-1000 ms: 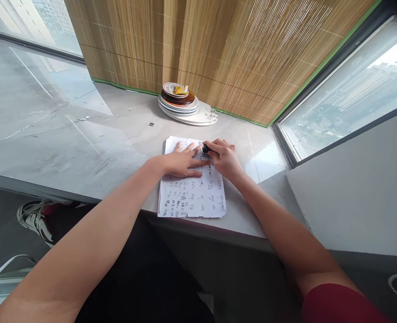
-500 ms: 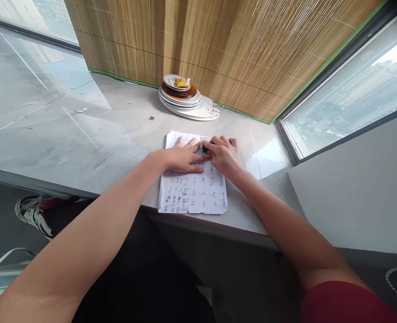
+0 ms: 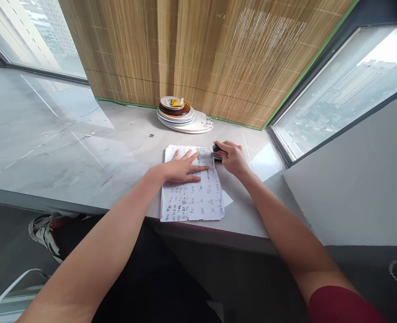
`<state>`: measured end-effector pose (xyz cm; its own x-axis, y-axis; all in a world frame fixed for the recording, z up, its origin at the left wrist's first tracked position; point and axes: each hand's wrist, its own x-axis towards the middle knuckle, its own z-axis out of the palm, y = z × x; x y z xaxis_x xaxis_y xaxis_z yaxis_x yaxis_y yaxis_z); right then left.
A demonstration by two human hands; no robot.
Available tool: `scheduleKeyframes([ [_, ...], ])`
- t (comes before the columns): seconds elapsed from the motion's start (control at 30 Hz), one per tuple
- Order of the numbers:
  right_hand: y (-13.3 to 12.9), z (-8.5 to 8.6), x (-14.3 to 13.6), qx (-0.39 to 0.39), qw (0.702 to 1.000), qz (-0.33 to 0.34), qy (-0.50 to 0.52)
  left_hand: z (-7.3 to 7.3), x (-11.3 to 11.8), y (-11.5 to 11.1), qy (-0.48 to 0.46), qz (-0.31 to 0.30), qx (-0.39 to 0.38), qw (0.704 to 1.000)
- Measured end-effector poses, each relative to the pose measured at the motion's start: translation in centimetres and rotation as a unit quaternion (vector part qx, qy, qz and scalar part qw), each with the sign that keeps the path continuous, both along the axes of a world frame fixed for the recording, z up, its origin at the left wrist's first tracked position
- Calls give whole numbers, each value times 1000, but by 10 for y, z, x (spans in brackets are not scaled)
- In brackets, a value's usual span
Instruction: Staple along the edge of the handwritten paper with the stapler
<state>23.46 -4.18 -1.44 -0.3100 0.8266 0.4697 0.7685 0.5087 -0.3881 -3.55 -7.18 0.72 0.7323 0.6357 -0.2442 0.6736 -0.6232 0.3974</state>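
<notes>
White sheets of paper (image 3: 194,202) with handwriting lie near the front edge of the grey stone ledge. My left hand (image 3: 183,168) rests flat on them, fingers spread. At the sheets' right upper edge, my right hand (image 3: 233,158) is closed on a black stapler (image 3: 216,147), which is partly hidden by the fingers. The stapler's front end meets the edge of the paper; whether the paper is between its jaws is too small to tell.
Behind the paper stands a stack of plates (image 3: 176,117) with a yellow packet (image 3: 177,102) on top. A small grey piece (image 3: 151,135) and scraps (image 3: 88,135) lie to the left. A bamboo blind (image 3: 191,54) hangs behind; a white wall (image 3: 353,179) rises at right.
My right hand has moved right, away from my left hand, with the black stapler, now more visible at the paper's edge. The camera view has shifted. My left hand stays on the paper.
</notes>
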Motion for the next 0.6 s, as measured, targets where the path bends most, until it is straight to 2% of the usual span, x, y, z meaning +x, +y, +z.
scheduleKeyframes([
  [0.13, 13, 1, 29, -3, 999, -42, 32, -3, -5, 3, -3, 0, 17, 1000],
  [0.3, 20, 0, 52, -56, 998, -3, 33, -12, -10, 8, -35, 33, 46, 998],
  [0.5, 20, -8, 41, -56, 993, -65, 76, -21, -20, 12, -74, 66, 42, 994],
  [0.6, 15, 0, 24, -38, 988, -81, 127, -26, -24, 13, -103, 90, 59, 989],
])
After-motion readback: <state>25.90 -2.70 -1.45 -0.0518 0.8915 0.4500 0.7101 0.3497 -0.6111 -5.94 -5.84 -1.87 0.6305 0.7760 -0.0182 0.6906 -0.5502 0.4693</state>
